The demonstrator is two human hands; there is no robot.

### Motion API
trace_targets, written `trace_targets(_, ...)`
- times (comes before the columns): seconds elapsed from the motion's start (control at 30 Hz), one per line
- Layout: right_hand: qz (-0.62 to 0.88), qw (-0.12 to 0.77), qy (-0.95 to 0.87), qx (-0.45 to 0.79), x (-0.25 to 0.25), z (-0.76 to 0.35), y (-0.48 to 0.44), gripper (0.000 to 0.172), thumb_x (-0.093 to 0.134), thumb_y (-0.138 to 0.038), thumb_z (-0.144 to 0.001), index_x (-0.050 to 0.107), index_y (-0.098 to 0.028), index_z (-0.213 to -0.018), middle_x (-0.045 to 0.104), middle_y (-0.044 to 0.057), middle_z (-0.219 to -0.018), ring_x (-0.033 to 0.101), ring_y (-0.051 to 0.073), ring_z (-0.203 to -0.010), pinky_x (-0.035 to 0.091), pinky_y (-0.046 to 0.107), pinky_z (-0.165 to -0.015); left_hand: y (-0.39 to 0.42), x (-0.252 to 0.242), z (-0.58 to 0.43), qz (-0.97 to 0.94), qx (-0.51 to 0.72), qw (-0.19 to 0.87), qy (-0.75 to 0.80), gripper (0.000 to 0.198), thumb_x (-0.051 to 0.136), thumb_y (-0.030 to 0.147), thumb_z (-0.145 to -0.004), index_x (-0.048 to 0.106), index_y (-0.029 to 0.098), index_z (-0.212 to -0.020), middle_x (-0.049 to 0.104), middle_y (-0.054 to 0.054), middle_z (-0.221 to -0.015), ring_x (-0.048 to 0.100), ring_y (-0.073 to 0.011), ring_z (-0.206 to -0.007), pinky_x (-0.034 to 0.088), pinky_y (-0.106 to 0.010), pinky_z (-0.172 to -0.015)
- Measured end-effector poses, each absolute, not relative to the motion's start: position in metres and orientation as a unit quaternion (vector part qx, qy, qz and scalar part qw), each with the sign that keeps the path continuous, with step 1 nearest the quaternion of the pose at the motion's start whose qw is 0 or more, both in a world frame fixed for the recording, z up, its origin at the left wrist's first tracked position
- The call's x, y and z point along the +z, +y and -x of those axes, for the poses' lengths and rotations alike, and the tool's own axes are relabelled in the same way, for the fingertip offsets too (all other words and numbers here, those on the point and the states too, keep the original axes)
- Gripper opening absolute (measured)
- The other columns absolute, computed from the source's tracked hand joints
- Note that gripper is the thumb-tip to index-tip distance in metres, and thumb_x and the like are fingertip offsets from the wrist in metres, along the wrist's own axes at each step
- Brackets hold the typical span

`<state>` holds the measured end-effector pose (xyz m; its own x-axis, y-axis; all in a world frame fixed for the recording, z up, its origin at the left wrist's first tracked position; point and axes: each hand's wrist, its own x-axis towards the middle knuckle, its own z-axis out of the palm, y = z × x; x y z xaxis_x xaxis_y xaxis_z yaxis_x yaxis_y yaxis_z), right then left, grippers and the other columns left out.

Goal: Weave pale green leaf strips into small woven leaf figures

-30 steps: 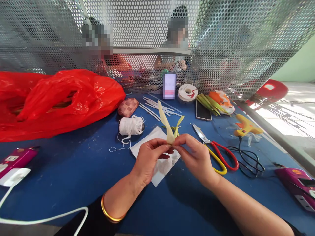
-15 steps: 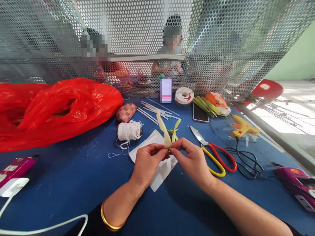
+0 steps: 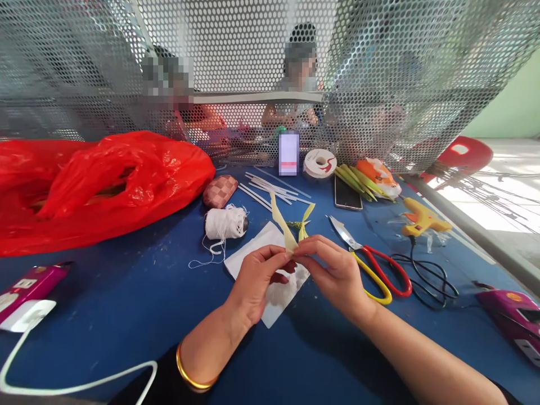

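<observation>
A pale yellow-green strip, perhaps corn husk [image 3: 282, 222], rises upright from between my fingertips. My left hand [image 3: 261, 275] pinches its lower end, thumb against forefinger. From the other side my right hand [image 3: 331, 267] closes its fingertips on the same end, touching the left fingertips. Just behind lies another yellow-green husk piece [image 3: 304, 225] with a small knotted green part. White paper [image 3: 276, 306] is spread on the table under both hands. Scissors [image 3: 367, 259] with one red and one yellow handle lie open to the right of my right hand.
A white thread spool [image 3: 225, 223], a checkered pouch [image 3: 220, 191] and white sticks [image 3: 270, 185] lie beyond my hands. Left is a red plastic bag [image 3: 147, 185]. At right are a yellow glue gun [image 3: 424, 218], green husks [image 3: 356, 181], a ribbon roll [image 3: 319, 163] and a purple power strip [image 3: 512, 315].
The fingers of both hands have shifted on the strip's lower end, and the strip leans a little more to the left. The whole view has moved slightly.
</observation>
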<state>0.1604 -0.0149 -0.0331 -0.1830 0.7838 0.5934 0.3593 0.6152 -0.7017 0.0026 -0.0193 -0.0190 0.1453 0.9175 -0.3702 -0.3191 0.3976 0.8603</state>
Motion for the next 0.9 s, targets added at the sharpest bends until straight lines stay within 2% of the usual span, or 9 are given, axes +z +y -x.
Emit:
trace_targets(0.13,0.396,0.533,-0.703,0.254,-0.0333,-0.1579,-0.0162,0.011,0.062,-0.013,-0.088,0.065,-0.022,-0.082,0.067,0.003,-0.083,0.066,0.016,-0.078,0.053,0.029,-0.072,-0.0196,-0.0191,-0.0047,-0.321,0.469,0.667,0.481,0.014,0.079,0.026,-0.068,0.069,0.016,-0.072,0.068,0.0,-0.069,0.061,-0.0117,-0.067,0.045,-0.021,-0.058)
trace_targets(0.43,0.458,0.522,-0.641,0.329,-0.0344,-0.1543,-0.0219,0.01,0.063,-0.018,-0.086,0.064,-0.02,-0.076,0.067,0.002,-0.082,0.064,0.016,-0.08,0.049,0.029,-0.077,-0.0222,-0.0248,-0.008,-0.386,0.506,0.599,0.487,0.011,0.076,0.027,-0.073,0.073,0.016,-0.07,0.071,-0.001,-0.067,0.064,-0.0117,-0.065,0.048,-0.022,-0.063)
trace_targets(0.63,0.465,0.535,-0.566,0.421,-0.0362,-0.1509,-0.0216,0.008,0.067,-0.024,-0.083,0.065,-0.02,-0.076,0.066,0.001,-0.077,0.061,0.015,-0.071,0.05,0.029,-0.07,-0.0232,-0.0256,-0.0096,-0.407,0.514,0.576,0.488,0.01,0.075,0.026,-0.074,0.074,0.018,-0.069,0.071,0.0,-0.066,0.065,-0.012,-0.065,0.05,-0.021,-0.064)
trace_targets(0.9,0.478,0.543,-0.523,0.451,-0.0363,-0.1506,-0.0198,0.008,0.069,-0.026,-0.08,0.068,-0.019,-0.076,0.069,0.0,-0.072,0.062,0.015,-0.068,0.05,0.029,-0.068,-0.0233,-0.0221,-0.0105,-0.418,0.501,0.568,0.501,0.012,0.079,0.026,-0.068,0.075,0.016,-0.074,0.074,-0.003,-0.072,0.068,-0.015,-0.069,0.054,-0.025,-0.07)
